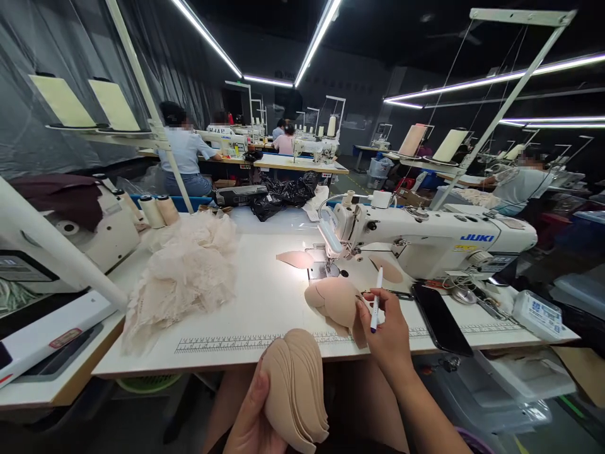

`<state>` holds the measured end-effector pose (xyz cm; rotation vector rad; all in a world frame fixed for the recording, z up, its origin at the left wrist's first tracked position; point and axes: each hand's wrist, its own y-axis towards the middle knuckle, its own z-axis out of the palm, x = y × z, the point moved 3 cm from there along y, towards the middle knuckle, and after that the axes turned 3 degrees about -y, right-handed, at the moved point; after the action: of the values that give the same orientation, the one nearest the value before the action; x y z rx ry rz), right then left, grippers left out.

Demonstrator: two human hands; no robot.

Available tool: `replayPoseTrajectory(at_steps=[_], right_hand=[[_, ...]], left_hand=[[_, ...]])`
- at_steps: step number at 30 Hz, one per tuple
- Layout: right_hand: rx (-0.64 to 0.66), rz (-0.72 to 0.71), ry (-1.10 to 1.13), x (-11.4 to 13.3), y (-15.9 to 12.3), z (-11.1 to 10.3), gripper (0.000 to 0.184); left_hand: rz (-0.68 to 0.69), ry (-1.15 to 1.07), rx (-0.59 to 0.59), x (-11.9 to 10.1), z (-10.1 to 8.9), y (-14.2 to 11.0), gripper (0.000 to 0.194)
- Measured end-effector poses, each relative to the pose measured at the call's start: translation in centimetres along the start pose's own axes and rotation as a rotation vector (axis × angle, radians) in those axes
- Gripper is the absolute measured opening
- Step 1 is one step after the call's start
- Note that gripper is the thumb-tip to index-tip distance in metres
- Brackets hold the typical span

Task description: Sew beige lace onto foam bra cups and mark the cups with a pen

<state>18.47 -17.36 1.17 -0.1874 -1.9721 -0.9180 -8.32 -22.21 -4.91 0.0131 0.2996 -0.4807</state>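
My left hand (255, 403) is closed around a stack of beige foam bra cup pieces (295, 384), held in front of the table's front edge. In my right hand (390, 328) is a white marker pen (377, 299) with a dark end pointing down. The right fingertips are beside a beige moulded cup piece (335, 299) lying on the table; whether they touch it I cannot tell. A flat leaf-shaped beige piece (295, 258) lies left of the needle area of the white sewing machine (425, 236). Another flat piece (388, 270) rests under the machine arm.
Cream lace fabric (189, 271) is heaped on the left of the table. A black phone (440, 318) and a small plastic box (539, 313) lie on the right. A ruler strip (222, 343) runs along the front edge. Thread cones (158, 210) stand behind. Co-workers sit at machines farther back.
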Motion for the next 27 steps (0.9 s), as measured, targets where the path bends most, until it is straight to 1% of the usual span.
replayPoseTrajectory(at_steps=[1,3,4,5,6,8,10,12,15,21,24,27], right_hand=[[-0.027,-0.029,-0.019,0.5,-0.6,-0.2,0.034],[-0.042,-0.083,-0.002,2.2,-2.4,-0.7,0.025],[-0.024,-0.095,0.036,3.3,-3.6,-1.0,0.019],[0.013,-0.079,0.127,4.3,-4.9,-1.1,0.014],[0.068,-0.025,0.255,5.3,-6.1,-1.2,0.016],[0.187,0.152,0.509,6.5,-8.2,-1.1,0.023],[0.290,0.319,0.695,7.0,-9.4,-0.8,0.029],[0.342,0.419,0.778,7.0,-9.6,-0.5,0.034],[0.340,0.476,0.776,6.6,-9.3,-0.2,0.036],[0.354,0.491,0.706,7.0,-9.1,0.1,0.040],[0.382,0.493,0.756,7.0,-9.0,0.3,0.039],[0.361,0.506,0.818,6.7,-8.7,0.2,0.038]], left_hand=[[0.001,0.009,-0.017,0.0,0.0,0.0,0.044],[0.006,0.014,-0.063,0.1,0.0,0.1,0.049],[0.005,0.004,-0.095,0.1,0.0,0.1,0.050],[0.002,-0.013,-0.132,0.2,0.0,0.2,0.051],[-0.005,-0.032,-0.169,0.3,0.1,0.2,0.052],[-0.023,-0.057,-0.226,0.3,0.3,0.3,0.055],[-0.039,-0.043,-0.241,0.3,0.7,0.4,0.058],[-0.047,-0.015,-0.232,0.3,1.1,0.5,0.055],[-0.044,-0.001,-0.241,0.4,1.7,0.6,0.044],[-0.039,-0.022,-0.282,0.7,2.3,0.6,0.034],[-0.038,-0.050,-0.295,0.9,2.4,0.6,0.033],[-0.041,-0.042,-0.293,0.9,2.5,0.7,0.034]])
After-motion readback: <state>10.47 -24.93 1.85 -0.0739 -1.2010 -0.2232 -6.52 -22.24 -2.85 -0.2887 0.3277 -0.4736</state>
